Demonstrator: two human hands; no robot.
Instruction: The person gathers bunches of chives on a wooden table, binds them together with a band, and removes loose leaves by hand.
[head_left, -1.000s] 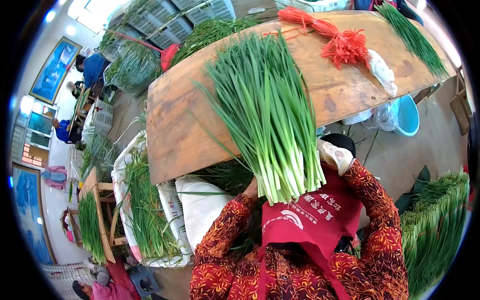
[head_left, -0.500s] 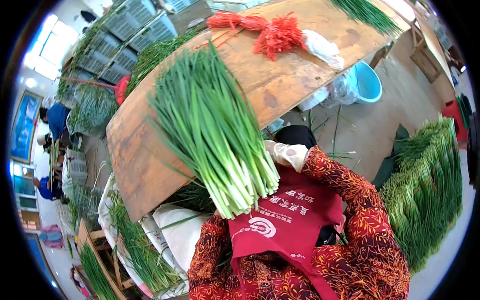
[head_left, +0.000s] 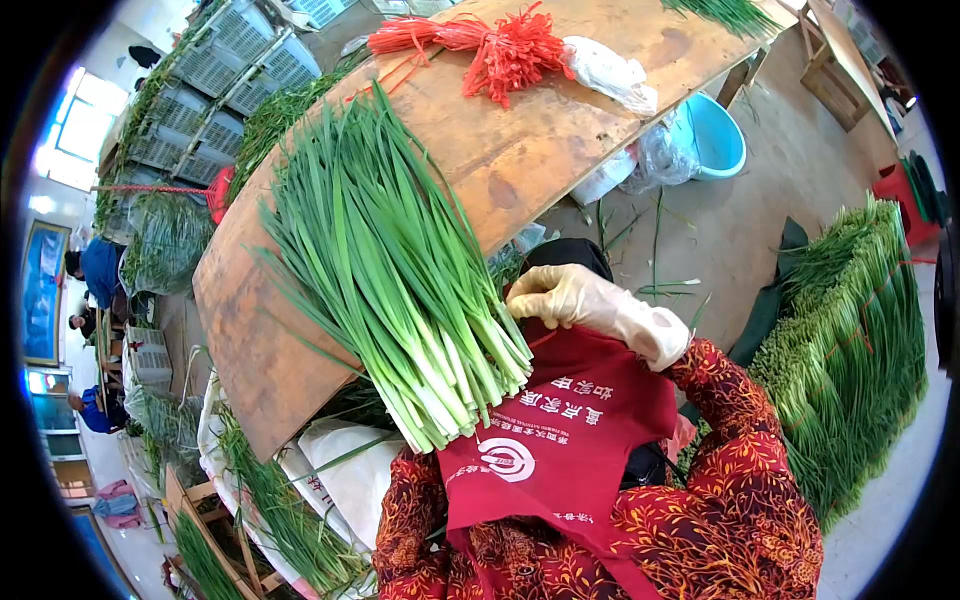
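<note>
A large bunch of garlic chives (head_left: 400, 290) lies slanted over the wooden table (head_left: 240, 340), its pale cut ends overhanging the near edge above my red apron (head_left: 590, 410). My left sleeve (head_left: 410, 505) runs up to the underside of these ends; the left hand itself is hidden beneath the bunch. My right hand (head_left: 595, 305), in a cream glove, is at the bunch's right side near the cut ends. Its fingers are curled and pressed together against the thumb. Whatever they pinch is too small to make out.
Red ties (head_left: 510, 55) and a white bundle (head_left: 610, 75) lie on the far part of the table. A blue basin (head_left: 720, 140) stands on the floor beyond. Stacked bundled greens (head_left: 850, 360) are at right, plastic crates (head_left: 230, 60) at upper left. People (head_left: 95, 270) sit at far left.
My right hand has come out from beside the bunch into fuller view, its fingers now curled together. The bunch sits slightly further left in view, as does the whole scene.
</note>
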